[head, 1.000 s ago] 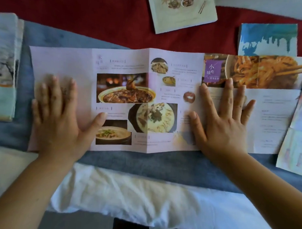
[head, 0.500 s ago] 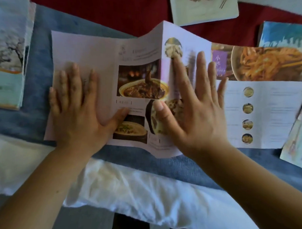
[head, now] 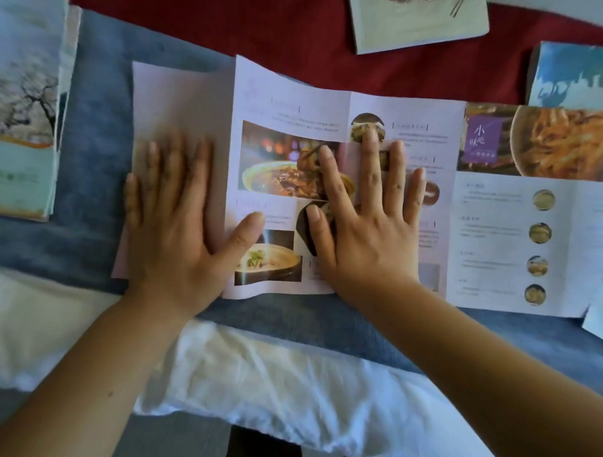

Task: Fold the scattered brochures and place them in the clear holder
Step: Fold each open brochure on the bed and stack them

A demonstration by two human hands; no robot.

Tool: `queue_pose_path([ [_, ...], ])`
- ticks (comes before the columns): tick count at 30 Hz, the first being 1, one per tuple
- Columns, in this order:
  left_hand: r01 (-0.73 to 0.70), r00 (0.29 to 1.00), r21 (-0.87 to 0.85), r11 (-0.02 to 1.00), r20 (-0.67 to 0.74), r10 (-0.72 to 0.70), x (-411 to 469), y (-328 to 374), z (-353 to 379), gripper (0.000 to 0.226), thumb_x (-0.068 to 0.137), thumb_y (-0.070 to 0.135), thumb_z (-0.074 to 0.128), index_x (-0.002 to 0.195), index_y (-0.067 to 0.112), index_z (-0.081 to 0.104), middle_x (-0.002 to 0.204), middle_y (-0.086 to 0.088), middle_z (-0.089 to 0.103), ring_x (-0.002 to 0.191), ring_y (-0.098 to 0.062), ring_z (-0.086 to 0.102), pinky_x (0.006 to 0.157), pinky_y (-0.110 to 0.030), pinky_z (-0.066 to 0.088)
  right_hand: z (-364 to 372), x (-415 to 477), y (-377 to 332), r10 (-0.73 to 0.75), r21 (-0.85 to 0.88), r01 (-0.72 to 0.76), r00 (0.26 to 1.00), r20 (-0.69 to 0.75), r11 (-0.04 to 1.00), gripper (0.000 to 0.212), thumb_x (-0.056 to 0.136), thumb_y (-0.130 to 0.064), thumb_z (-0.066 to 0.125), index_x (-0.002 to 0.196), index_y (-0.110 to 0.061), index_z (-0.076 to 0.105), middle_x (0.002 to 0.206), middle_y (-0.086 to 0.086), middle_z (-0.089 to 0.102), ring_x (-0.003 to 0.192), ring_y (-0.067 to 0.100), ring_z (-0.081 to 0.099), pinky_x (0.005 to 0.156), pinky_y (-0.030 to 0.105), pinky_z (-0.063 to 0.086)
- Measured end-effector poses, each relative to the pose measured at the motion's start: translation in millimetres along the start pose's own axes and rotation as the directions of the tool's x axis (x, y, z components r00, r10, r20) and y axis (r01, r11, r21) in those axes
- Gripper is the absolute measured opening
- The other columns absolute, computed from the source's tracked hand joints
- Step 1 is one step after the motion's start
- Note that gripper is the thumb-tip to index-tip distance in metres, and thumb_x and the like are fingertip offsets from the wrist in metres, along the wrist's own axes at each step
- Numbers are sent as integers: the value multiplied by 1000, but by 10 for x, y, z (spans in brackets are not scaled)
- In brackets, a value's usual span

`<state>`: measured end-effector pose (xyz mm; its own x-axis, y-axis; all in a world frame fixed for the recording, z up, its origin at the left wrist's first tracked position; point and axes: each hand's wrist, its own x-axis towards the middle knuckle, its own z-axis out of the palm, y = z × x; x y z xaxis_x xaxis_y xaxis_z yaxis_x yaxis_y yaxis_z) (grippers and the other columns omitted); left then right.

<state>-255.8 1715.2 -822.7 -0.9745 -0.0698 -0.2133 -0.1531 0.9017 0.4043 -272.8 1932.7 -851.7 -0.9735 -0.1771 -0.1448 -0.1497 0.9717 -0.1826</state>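
Left grip: fingers straight and spread, pressing flat on the brochure left panel. Right grip: fingers straight and apart, pressing the centre panels. Brochure lies unfolded mid blue cloth.

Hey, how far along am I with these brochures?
A stack of brochures at the left looks folded. In hand: the food brochure, mostly spread open, left hand and right hand pressing flat on its panels. Left: its folds, the loose brochure at top, the blue brochure at right; no holder in view.
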Motion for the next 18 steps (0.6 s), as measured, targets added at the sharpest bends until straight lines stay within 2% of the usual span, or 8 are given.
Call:
queue_pose_path([
  [5, -73, 994, -162, 984, 74, 86, -102, 385, 62, 92, 90, 75, 28, 164, 25, 5, 172, 2, -2, 158, -17, -9, 126, -48, -7, -49, -5, -7, -11, 33, 11, 1000, 10, 999, 64, 105, -55, 26, 165, -36, 15, 173, 13, 1, 158, 41, -5, 125, 62, 1],
  [9, -92, 989, -146, 985, 102, 108, -80, 626, 160, 91, 90, 74, 28, 164, 27, 0, 172, 1, -5, 158, -19, -10, 126, -50, -7, -241, 18, 225, -24, 209, 25, 1000, -7, 978, 61, 103, -39, 36, 163, -29, 30, 172, 4, 17, 160, 27, 8, 128, 46, 13],
  [11, -96, 989, -118, 988, 101, 109, -66, 697, 205, 91, 90, 73, 29, 163, 28, -3, 172, -1, -6, 158, -21, -9, 126, -52, -6, -341, -4, 446, -18, 137, 18, 1000, 2, 990, 60, 103, -39, 40, 161, -25, 33, 172, 6, 17, 159, 26, 10, 128, 42, 11],
  [14, -92, 989, -116, 989, 108, 105, -65, 773, 263, 91, 89, 71, 31, 162, 31, -6, 172, 1, -8, 158, -22, -11, 125, -53, -8, -478, -103, 879, 81, 2, -81, 997, -1, 997, 63, 100, -53, 40, 159, -31, 34, 173, 14, 6, 159, 33, 2, 126, 43, -2],
  [18, -105, 986, -85, 991, 117, 115, -76, 839, 300, 92, 88, 69, 33, 161, 33, -10, 172, -1, -8, 158, -24, -11, 125, -55, -8, -568, -286, 1469, 128, -49, -131, 991, -48, 990, 69, 99, -65, 34, 161, -36, 29, 173, 14, 4, 159, 35, 1, 128, 53, 3],
])
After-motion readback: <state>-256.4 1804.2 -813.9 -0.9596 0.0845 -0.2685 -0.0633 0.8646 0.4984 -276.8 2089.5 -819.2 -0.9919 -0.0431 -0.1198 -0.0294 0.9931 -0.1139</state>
